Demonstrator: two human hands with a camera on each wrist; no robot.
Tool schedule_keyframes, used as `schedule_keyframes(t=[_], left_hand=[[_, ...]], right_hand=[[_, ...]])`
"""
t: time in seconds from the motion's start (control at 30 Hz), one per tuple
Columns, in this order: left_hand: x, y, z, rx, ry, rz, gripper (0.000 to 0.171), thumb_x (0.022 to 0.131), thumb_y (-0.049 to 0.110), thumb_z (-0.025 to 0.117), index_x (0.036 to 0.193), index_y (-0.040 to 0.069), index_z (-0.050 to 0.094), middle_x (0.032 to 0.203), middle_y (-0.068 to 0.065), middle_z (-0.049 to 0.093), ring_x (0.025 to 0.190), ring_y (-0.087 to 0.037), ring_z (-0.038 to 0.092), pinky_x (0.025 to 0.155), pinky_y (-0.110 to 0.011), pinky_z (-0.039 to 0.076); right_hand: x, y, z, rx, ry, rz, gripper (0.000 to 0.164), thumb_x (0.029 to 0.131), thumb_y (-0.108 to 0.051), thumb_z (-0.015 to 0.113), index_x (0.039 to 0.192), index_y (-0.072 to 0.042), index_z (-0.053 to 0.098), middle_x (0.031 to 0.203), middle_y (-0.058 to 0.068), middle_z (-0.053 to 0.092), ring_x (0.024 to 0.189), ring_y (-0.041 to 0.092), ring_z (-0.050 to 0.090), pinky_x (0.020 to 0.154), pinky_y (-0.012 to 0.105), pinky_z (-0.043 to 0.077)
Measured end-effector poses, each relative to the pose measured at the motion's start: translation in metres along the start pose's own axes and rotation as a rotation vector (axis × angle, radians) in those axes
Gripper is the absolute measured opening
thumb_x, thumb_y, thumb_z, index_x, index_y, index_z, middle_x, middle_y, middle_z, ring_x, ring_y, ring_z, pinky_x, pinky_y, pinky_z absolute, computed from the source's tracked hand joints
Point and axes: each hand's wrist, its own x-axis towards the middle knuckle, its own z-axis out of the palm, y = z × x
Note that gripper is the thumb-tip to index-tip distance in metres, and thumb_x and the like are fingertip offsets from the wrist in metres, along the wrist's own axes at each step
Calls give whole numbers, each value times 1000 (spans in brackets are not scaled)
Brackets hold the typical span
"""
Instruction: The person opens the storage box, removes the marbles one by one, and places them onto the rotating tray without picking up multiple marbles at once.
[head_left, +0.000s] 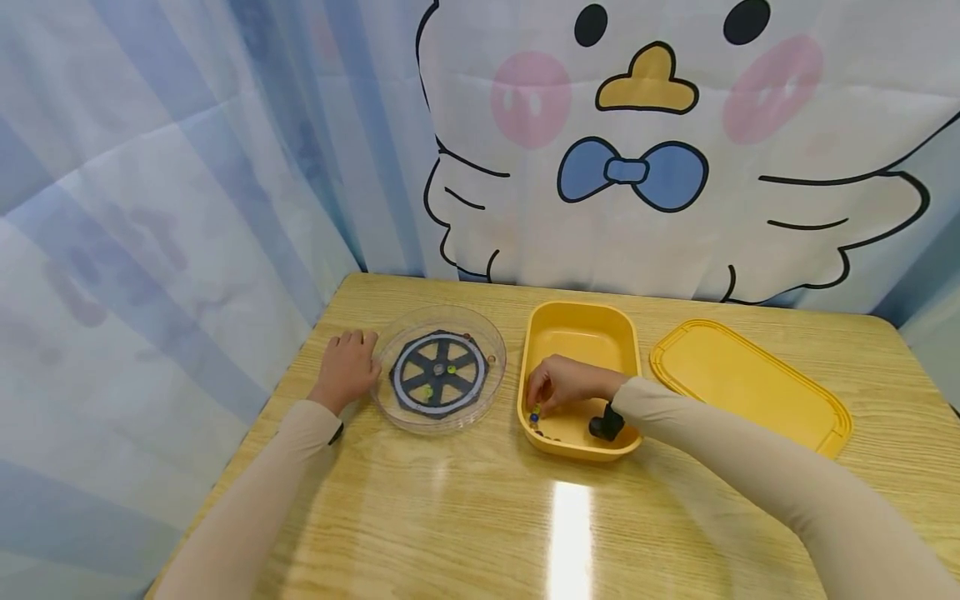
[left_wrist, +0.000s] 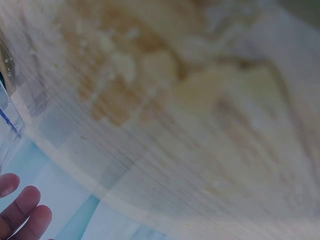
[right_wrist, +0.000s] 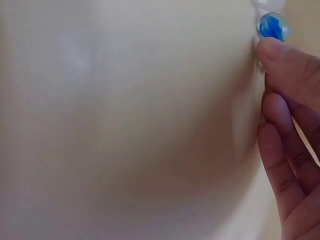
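My right hand (head_left: 564, 382) reaches down into a yellow plastic box (head_left: 581, 312), its thumb and fingertips pinching a yellow-green marble (head_left: 537, 409) near the left wall. Close by the thumb in the right wrist view is a clear marble with a blue swirl (right_wrist: 273, 26). More small marbles lie along the box's near left corner. My left hand (head_left: 348, 367) rests at the left rim of a clear round dish (head_left: 491, 400), fingers loosely extended. Inside the dish are a dark wheel-shaped pattern (head_left: 439, 335) and several marbles, including a green one (head_left: 452, 369). The dish's clear wall fills much of the left wrist view.
A yellow lid (head_left: 750, 387) lies flat to the right of the box. All of this is on a wooden table (head_left: 420, 517). A curtain (head_left: 645, 242) printed with a cartoon bird hangs along the back edge, and a blue-and-white curtain (head_left: 150, 275) runs down the left.
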Motion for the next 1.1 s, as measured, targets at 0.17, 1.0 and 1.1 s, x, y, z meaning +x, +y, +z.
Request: schedule_keyframes(t=[0.17, 1.0, 1.1], left_hand=[[0, 0, 0, -21, 28, 10, 29, 88, 13, 50, 112, -2, 53, 100, -22, 58, 91, -38, 56, 83, -51, 44], [-1, 1, -2, 2, 3, -1, 30, 89, 17, 52, 113, -1, 54, 100, -21, 58, 91, -37, 57, 83, -50, 45], [-1, 2, -3, 1, -10, -5, 31, 90, 17, 52, 114, -1, 54, 101, -21, 58, 93, -37, 57, 84, -50, 45]], right_hand=[[0, 1, 1, -12, -5, -8, 12, 73, -4, 75, 82, -11, 76, 89, 1, 72, 75, 2, 61, 71, 19, 51], [-8, -7, -21, -33, 70, -22, 11, 76, -3, 72, 85, -9, 75, 88, 3, 72, 81, 11, 65, 76, 23, 53], [-8, -11, -30, -40, 86, -8, 11, 77, -4, 72, 87, -9, 75, 90, 3, 72, 83, 13, 65, 79, 25, 54]])
